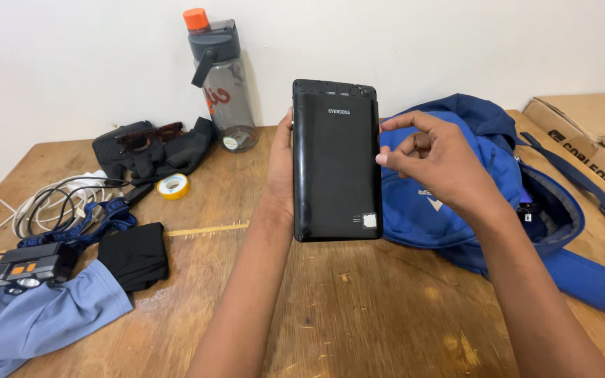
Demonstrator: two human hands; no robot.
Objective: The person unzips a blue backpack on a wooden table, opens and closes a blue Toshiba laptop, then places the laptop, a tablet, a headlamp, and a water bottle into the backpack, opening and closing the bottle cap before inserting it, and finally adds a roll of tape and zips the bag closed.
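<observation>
My left hand [281, 175] holds a black tablet [335, 161] upright by its left edge, its back cover facing me, with a small white sticker near the bottom right corner. My right hand [432, 157] hovers at the tablet's right edge, thumb and fingers curled together close to the rim, holding nothing that I can see. Both forearms reach in from the bottom over a worn wooden table [358, 315].
An open blue backpack [470, 210] lies behind my right hand. A cardboard box [596, 133] sits far right. At the back stand a grey bottle with an orange cap [220, 77], black gloves with sunglasses [152, 147] and a yellow tape roll [174, 186]. Cables, a headlamp [29, 266] and light blue cloth lie left.
</observation>
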